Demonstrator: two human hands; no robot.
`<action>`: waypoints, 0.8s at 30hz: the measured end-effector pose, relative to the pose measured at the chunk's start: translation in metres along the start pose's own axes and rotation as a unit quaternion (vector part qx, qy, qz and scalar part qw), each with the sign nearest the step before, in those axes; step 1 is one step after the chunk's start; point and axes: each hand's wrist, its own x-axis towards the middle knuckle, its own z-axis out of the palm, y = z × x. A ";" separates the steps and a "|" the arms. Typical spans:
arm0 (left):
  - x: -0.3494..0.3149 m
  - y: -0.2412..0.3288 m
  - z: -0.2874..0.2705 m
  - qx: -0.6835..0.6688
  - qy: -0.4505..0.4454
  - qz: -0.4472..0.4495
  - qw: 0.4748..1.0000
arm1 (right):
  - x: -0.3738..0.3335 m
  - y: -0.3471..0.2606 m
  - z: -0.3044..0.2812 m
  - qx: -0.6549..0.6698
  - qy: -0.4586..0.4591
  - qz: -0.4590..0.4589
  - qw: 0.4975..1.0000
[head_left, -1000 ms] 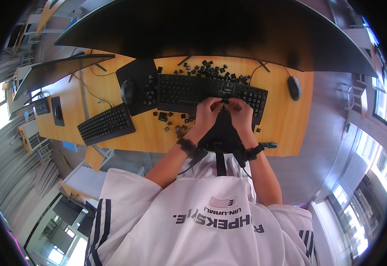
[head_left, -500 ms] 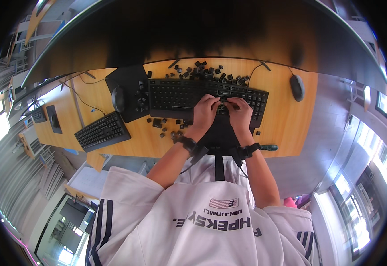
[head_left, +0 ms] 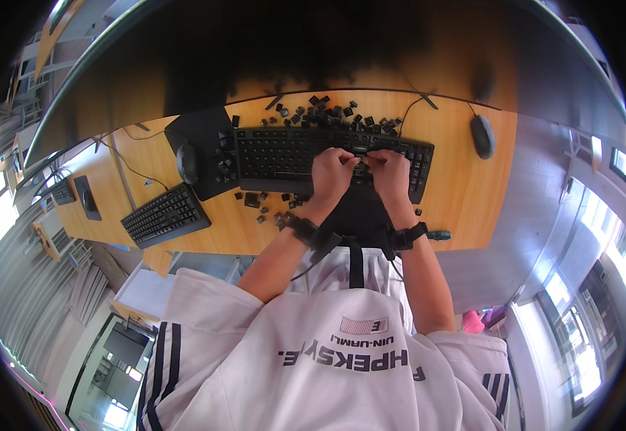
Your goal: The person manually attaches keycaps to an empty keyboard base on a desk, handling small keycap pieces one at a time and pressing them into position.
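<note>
On the tabletop (head_left: 464, 201), a black keyboard (head_left: 166, 214) lies left of a mouse pad (head_left: 205, 133). Loose keycaps (head_left: 320, 113) lie beyond a partly stripped keyboard (head_left: 277, 154); over its right part, the left hand (head_left: 331, 176) and right hand (head_left: 390, 172) bend their fingertips near each other, their grip impossible to tell.

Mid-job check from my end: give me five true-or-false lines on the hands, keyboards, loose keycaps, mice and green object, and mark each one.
1. The left hand and right hand have their fingertips close together over the large keyboard. True.
2. The loose keycaps lie only on the mouse pad. False: loose keycaps also lie on the table, on the far and near sides of the large keyboard.
3. A second keyboard lies left of the large keyboard. True.
4. The right-side mouse rests on a pad. False: it rests directly on the table.
5. The right hand grips the green object. False: the green object lies on the table, right of the right wrist.
</note>
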 end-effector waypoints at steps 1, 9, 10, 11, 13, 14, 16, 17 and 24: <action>0.002 0.001 -0.001 -0.017 0.003 -0.026 1.000 | 0.002 -0.001 0.000 0.000 0.000 0.001 1.000; 0.020 0.025 -0.006 0.020 -0.085 -0.159 0.983 | 0.015 -0.009 -0.007 -0.105 0.019 0.026 0.994; 0.021 0.027 -0.008 0.036 -0.090 -0.152 0.984 | 0.016 -0.009 -0.006 -0.104 0.019 0.023 0.994; 0.022 0.026 -0.007 0.035 -0.087 -0.150 0.984 | 0.016 -0.009 -0.006 -0.115 0.018 0.018 0.993; 0.018 0.018 -0.004 0.006 -0.088 -0.130 0.988 | 0.012 -0.015 -0.010 -0.127 0.019 0.011 0.992; 0.014 0.013 -0.004 0.003 -0.085 -0.127 0.988 | 0.010 -0.024 -0.017 -0.071 0.000 0.035 0.997; 0.003 0.005 -0.011 -0.024 0.006 -0.059 0.998 | 0.004 -0.031 -0.028 -0.015 -0.016 0.053 0.998; -0.005 0.005 -0.022 -0.026 0.010 -0.055 0.998 | -0.003 -0.030 -0.037 0.031 0.027 0.048 0.998; -0.080 -0.051 -0.100 -0.036 -0.031 -0.075 0.996 | -0.085 0.008 -0.087 0.044 0.031 -0.004 0.999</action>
